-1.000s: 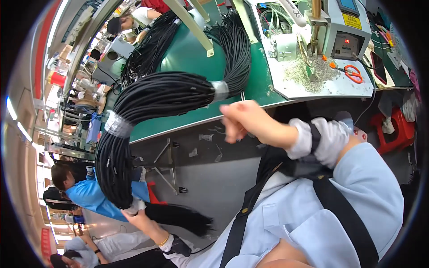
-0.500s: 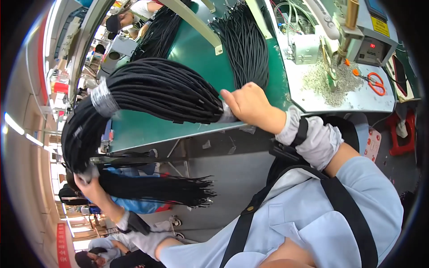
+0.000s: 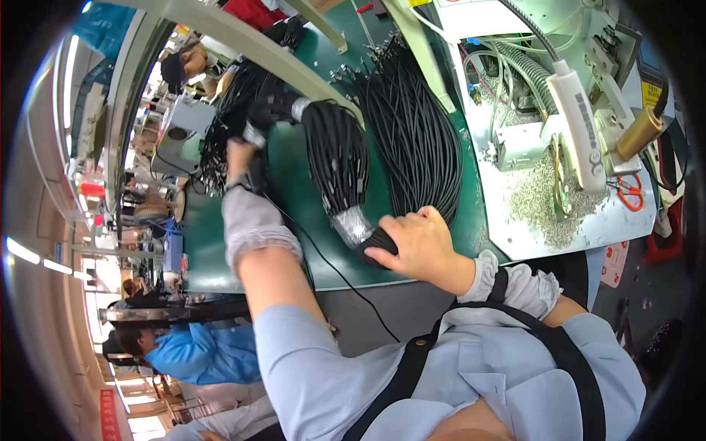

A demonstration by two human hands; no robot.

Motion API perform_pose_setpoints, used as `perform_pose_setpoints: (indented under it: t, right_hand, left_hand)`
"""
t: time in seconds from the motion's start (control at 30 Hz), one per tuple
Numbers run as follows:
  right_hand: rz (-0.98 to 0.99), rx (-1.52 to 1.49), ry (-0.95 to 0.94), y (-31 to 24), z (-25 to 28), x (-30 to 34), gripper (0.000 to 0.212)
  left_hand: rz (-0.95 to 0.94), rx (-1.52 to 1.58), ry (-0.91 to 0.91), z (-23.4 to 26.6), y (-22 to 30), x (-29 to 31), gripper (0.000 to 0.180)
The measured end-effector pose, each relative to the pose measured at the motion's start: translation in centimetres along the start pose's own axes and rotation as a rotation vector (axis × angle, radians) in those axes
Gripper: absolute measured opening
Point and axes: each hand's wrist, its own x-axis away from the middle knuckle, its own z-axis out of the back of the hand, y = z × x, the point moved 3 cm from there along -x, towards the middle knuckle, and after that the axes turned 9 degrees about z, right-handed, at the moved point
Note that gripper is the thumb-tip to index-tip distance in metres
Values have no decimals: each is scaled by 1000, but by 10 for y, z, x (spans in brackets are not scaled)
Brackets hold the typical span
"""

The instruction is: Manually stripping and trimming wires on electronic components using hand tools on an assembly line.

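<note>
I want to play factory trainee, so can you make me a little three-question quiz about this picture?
1. Pick one: what colour is the tabletop?
A. red
B. green
C. yellow

2. True or false: the right hand is holding nothing.

3. Fill the gap: in the picture, the orange-handled scissors lie to the ____ of that hand.

Key:
1. B, green.
2. False: it grips a bundle of black cables, just past a shiny wrap.
3. right
</note>
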Motion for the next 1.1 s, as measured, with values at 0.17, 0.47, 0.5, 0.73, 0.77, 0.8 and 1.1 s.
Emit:
perform_pose_setpoints:
  t: [0.17, 0.47, 0.5, 0.73, 0.77, 0.8, 1.1]
  right_hand:
    - [-1, 26, -38, 15, -4, -8, 47]
    - [185, 56, -340, 1, 4, -13, 62]
    - [183, 64, -345, 2, -1, -12, 62]
    - [187, 47, -195, 1, -7, -5, 54]
    - [177, 63, -201, 2, -9, -4, 54]
    - [174, 71, -215, 2, -11, -3, 54]
    - [206, 126, -207, 2, -10, -2, 53]
  left_hand:
    - [-121, -22, 150, -69, 1, 62, 52]
    - [220, -577, 359, -54, 27, 94, 50]
    - [209, -572, 378, -56, 29, 87, 48]
    - [82, -525, 403, -83, 48, 25, 44]
    - [54, -498, 382, -88, 54, 16, 45]
    - [24, -470, 362, -93, 61, 8, 46]
    - [-65, -386, 230, -100, 67, -20, 53]
